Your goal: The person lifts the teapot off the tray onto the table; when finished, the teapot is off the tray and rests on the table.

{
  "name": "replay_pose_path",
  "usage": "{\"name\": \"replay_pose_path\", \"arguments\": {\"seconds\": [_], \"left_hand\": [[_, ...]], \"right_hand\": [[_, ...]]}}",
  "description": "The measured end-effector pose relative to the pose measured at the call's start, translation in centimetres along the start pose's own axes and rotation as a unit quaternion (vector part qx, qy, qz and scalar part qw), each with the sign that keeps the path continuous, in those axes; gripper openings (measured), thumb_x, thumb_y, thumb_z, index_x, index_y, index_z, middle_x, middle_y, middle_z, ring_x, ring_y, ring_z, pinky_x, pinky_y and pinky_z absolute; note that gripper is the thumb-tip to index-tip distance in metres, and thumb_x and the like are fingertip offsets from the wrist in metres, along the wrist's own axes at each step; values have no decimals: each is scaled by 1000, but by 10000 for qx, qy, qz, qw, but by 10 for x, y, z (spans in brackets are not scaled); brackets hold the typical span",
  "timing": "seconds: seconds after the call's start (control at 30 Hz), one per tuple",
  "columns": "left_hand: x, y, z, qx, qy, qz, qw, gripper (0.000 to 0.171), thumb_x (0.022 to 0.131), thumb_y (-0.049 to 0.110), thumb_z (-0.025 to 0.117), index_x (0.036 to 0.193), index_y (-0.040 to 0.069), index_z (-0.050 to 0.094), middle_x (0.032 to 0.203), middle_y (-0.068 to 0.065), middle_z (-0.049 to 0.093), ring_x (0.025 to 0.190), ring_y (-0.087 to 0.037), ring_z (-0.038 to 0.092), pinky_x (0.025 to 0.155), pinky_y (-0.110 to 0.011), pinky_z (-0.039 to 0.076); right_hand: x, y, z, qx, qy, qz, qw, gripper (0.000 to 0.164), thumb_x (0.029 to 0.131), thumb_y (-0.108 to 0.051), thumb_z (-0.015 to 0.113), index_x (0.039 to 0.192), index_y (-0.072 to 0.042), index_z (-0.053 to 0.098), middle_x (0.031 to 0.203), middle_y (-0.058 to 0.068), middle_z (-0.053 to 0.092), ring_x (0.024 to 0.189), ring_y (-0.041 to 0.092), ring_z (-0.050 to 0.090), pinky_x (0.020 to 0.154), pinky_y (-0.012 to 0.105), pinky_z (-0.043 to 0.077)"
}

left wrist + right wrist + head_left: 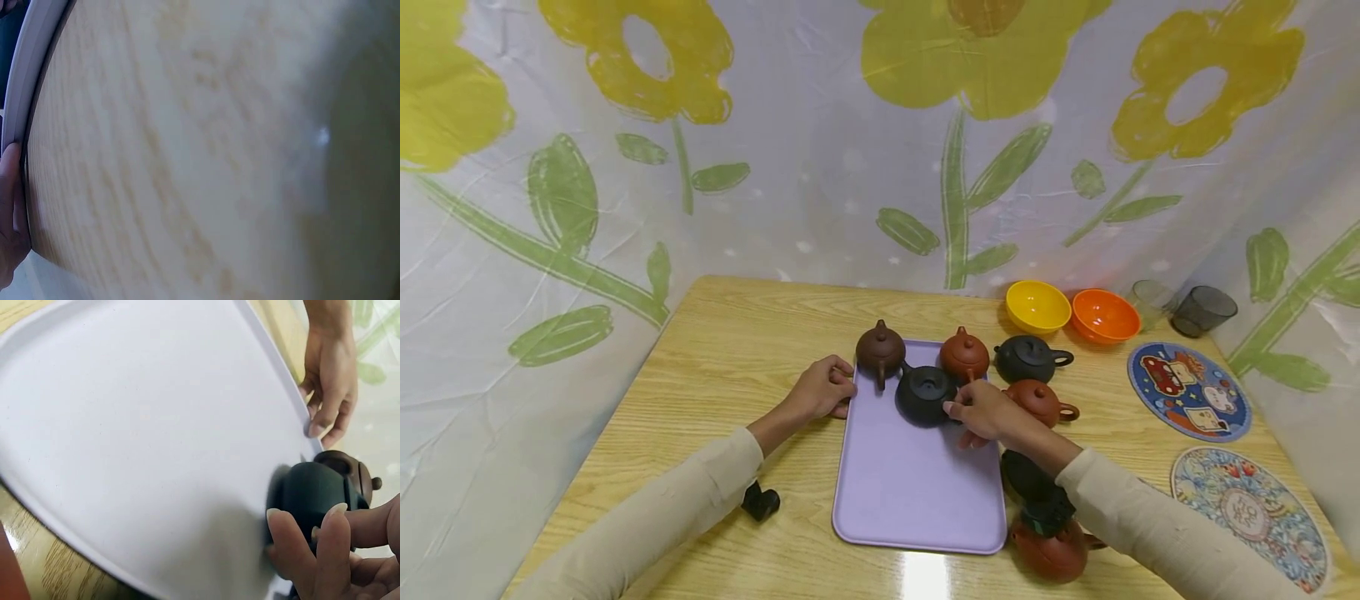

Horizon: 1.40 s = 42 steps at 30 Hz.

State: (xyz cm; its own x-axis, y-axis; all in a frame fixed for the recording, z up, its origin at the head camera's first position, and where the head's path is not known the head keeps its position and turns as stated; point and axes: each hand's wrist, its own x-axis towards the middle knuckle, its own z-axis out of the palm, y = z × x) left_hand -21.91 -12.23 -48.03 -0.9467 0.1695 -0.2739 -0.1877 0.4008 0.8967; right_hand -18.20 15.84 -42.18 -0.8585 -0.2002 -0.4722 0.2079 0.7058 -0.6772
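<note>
A lilac tray (917,492) lies lengthwise on the wooden table. My left hand (826,387) grips its left rim, thumb on the edge, as the right wrist view also shows. Toward the tray's far end sits a black teapot (921,400), its spout pointing far left. My right hand (987,408) pinches this teapot at its handle side, and the fingers mostly hide the handle. Beyond it on the tray stand a dark brown teapot (880,350) at the left corner and a reddish-brown teapot (964,354) at the right corner.
Right of the tray stand another black teapot (1026,360), a reddish teapot (1033,402) and, nearer, a second reddish teapot (1052,557). A yellow bowl (1037,307), an orange bowl (1106,316) and a dark glass (1204,311) line the back. Two round mats (1189,392) lie far right.
</note>
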Motion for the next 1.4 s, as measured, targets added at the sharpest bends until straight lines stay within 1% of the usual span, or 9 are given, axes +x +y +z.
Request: {"name": "replay_pose_path", "arguments": {"seconds": [0.23,0.37,0.5,0.63,0.87,1.03,1.17,1.27,1.4], "left_hand": [[-1,1,0,40,33,-63,10000,29,92,2,65,120,1,57,98,-12,64,63,-16,64,59,-31,63],[-1,2,0,46,42,-62,10000,29,92,2,65,120,2,57,98,-12,63,64,-16,64,59,-30,63],[-1,1,1,54,58,-54,10000,29,93,2,65,120,1,57,97,-12,63,65,-16,64,59,-31,63],[0,0,2,19,51,-80,10000,29,93,2,65,121,1,57,97,-12,62,66,-17,65,58,-31,63],[1,1,2,-1,67,-96,9999,29,92,0,65,121,0,57,95,-12,62,68,-17,64,58,-31,63],[0,2,2,-33,69,-129,9999,30,92,0,65,121,0,57,97,-12,62,69,-17,64,58,-31,63],[0,1,1,-29,70,-104,9999,29,92,0,64,121,0,56,98,-12,62,71,-17,64,58,-32,63],[0,2,1,-20,62,-85,9999,30,92,1,65,121,0,57,98,-12,62,70,-17,64,58,-32,63],[1,2,2,-21,57,-84,9999,30,92,1,65,121,1,57,98,-13,62,69,-18,65,58,-32,63]], "right_hand": [[-6,5,-7,193,-85,-190,9996,22,100,-19,63,95,2,65,93,16,62,68,18,69,58,29,60],[-13,8,-13,333,-165,-309,9988,22,99,-19,63,93,2,64,94,16,64,71,20,69,57,28,60],[-19,10,-23,577,-338,-525,9964,22,100,-19,63,95,2,62,96,18,68,76,22,71,58,28,59],[-23,15,-33,664,-481,-684,9943,24,100,-21,64,94,3,62,96,17,72,79,22,71,58,28,58],[-34,23,-58,680,-732,-1114,9887,28,100,-23,63,102,6,64,97,21,73,86,28,71,62,30,58],[-41,32,-79,516,-799,-1214,9880,28,100,-26,62,102,1,67,101,22,72,88,28,70,62,32,59],[-47,41,-96,489,-855,-1350,9859,31,101,-26,61,104,4,65,100,21,71,87,31,71,59,30,58],[-51,48,-108,551,-936,-1451,9834,31,102,-25,60,105,6,64,99,19,70,86,30,72,57,29,57],[-56,58,-123,539,-993,-1593,9807,28,103,-23,58,105,5,63,99,15,67,87,24,71,58,30,59]]}}
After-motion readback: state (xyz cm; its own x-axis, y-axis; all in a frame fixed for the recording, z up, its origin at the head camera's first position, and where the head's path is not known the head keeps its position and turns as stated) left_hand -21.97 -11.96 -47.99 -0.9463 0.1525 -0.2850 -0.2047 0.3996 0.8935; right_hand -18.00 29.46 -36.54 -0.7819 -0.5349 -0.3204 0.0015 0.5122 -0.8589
